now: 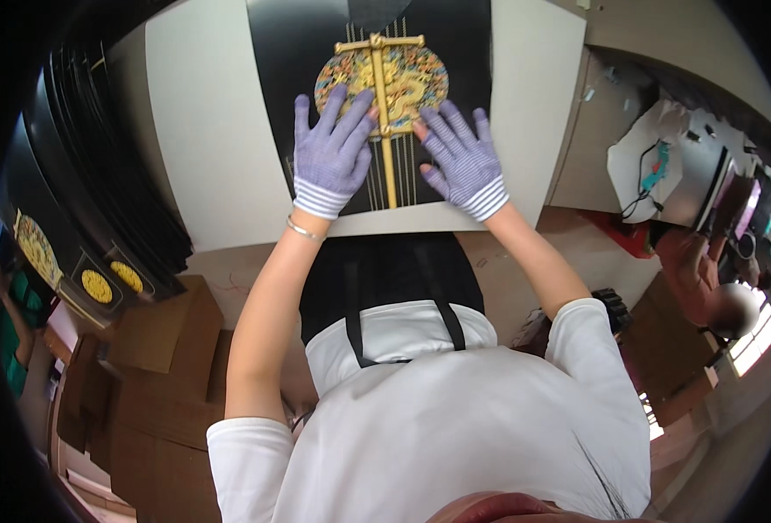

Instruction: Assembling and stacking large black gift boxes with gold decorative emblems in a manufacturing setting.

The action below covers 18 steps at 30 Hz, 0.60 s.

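Observation:
A glossy black panel (281, 52) lies on the white table. At its middle is a round, colourful relief ornament (424, 74) crossed by a gold bar frame (381, 87), with thin gold lines running above and below. Both my hands wear purple knitted gloves with striped cuffs; a few fingertips are bare. My left hand (333, 152) lies with fingers spread over the ornament's lower left edge. My right hand (465, 161) rests at its lower right edge, fingers stretched out and apart. Neither hand grips anything. The gloves hide part of the ornament's lower rim.
The white table (202, 122) extends on both sides of the panel. At left stand several dark panels (98, 166) in a row, above cardboard boxes (167, 331). Another person (695, 270) is at a cluttered bench on the right; a person in green (19, 322) is at far left.

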### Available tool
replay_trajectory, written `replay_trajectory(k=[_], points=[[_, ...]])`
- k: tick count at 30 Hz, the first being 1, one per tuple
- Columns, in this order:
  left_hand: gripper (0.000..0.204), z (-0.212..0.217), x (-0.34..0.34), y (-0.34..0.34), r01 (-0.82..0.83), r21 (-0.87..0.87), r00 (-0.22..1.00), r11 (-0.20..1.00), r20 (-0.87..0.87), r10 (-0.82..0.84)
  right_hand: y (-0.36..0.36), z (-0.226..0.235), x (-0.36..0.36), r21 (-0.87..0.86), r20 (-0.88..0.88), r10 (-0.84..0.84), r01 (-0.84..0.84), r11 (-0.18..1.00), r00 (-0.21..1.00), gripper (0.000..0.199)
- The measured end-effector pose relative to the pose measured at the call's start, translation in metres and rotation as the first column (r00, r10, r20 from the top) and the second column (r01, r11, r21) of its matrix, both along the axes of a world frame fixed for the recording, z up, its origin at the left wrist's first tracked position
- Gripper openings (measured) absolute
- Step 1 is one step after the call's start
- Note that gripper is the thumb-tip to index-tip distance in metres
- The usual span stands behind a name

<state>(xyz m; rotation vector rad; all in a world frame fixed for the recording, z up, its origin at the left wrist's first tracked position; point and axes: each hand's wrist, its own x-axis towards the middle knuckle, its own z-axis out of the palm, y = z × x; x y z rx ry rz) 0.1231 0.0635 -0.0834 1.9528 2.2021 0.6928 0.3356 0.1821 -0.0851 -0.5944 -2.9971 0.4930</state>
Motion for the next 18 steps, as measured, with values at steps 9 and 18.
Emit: replay_trajectory(k=[9,18], points=[[0.047,0.001,-0.001,-0.004,0.007,-0.115,0.998,0.993,0.066,0.001,0.132,0.0,-0.094,0.203,-0.063,0.235,-0.218,0.955,0.97,0.055],[0.049,-0.001,-0.001,0.007,0.01,-0.098,0.999,0.995,0.05,-0.005,0.292,-0.033,-0.211,0.375,-0.195,0.096,-0.016,0.927,0.976,0.055]])
